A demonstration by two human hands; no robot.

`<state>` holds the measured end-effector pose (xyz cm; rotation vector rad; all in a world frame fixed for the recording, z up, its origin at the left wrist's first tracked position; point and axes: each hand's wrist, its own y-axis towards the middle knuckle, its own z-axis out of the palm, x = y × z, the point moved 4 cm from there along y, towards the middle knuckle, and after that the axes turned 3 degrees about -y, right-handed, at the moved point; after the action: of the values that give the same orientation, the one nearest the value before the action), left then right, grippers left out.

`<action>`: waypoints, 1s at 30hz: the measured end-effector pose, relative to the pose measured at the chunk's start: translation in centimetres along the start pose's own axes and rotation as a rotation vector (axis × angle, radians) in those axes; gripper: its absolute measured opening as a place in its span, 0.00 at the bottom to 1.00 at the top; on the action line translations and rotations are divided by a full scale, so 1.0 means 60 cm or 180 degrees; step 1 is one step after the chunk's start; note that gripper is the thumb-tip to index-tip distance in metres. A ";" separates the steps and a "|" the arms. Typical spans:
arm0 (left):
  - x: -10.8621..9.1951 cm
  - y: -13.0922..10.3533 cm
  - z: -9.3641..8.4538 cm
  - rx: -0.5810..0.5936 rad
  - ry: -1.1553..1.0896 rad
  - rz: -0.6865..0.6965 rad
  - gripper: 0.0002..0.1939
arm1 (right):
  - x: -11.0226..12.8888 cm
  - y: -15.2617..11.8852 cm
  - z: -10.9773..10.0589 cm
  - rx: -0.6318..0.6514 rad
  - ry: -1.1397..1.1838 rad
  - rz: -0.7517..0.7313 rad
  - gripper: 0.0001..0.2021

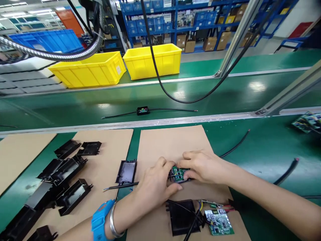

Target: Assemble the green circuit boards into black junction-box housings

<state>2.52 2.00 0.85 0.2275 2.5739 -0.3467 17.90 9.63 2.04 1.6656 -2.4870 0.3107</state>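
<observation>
A small green circuit board (178,174) lies above the cardboard sheet, in what looks like a black housing whose edge shows below it. My left hand (156,179) grips the left end, its fingers bent over the edge. From the other side my right hand (204,165) pinches the board's right end between thumb and fingers. A black cable (121,186) with a bared tip sticks out left of my left hand. Nearer me lie a black housing (184,217) and another circuit board (219,221) with yellow and red wires. An open black housing (126,171) sits left of my left hand.
Several black housings (69,170) are heaped on the left cardboard sheet (107,140). On the conveyor behind, a cabled unit (142,110) lies past a metal rail (160,122). Yellow bins (152,62) stand farther back. A black cable (185,101) hangs in front; boards (309,122) lie right.
</observation>
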 end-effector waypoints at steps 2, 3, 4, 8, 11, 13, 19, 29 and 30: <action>0.006 0.004 0.008 -0.0024 -0.0003 0.0067 0.25 | -0.002 0.001 0.006 0.0041 -0.0086 -0.0015 0.09; 0.008 0.006 0.009 -0.0027 -0.0036 0.0082 0.24 | -0.001 0.001 0.009 0.0063 -0.0148 -0.0025 0.08; 0.010 0.007 0.009 -0.0016 -0.0085 0.0087 0.23 | 0.000 0.001 0.011 0.0082 -0.0206 -0.0024 0.07; 0.013 0.010 0.005 0.0118 -0.0265 0.0104 0.24 | 0.010 0.005 0.019 0.0047 -0.0328 0.0028 0.06; 0.014 0.011 0.004 0.0125 -0.0229 0.0110 0.26 | 0.016 0.012 0.019 -0.0029 -0.0323 -0.0013 0.05; 0.014 0.011 0.005 0.0097 -0.0211 0.0142 0.27 | 0.016 0.016 0.020 0.0024 -0.0160 -0.0054 0.04; 0.021 0.006 0.002 0.0151 -0.0273 0.0308 0.27 | 0.010 0.017 0.019 0.0223 0.0464 0.0042 0.06; 0.012 0.005 -0.030 0.0310 0.0190 0.0160 0.04 | 0.009 0.012 0.032 -0.0095 0.0866 0.0087 0.04; 0.010 0.008 -0.034 0.0388 0.0078 0.0130 0.04 | 0.008 0.012 0.033 -0.0117 0.0864 0.0079 0.04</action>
<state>1.14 3.08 2.11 0.3296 2.5709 -0.4891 17.08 8.98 0.18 1.4696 -2.3003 0.4577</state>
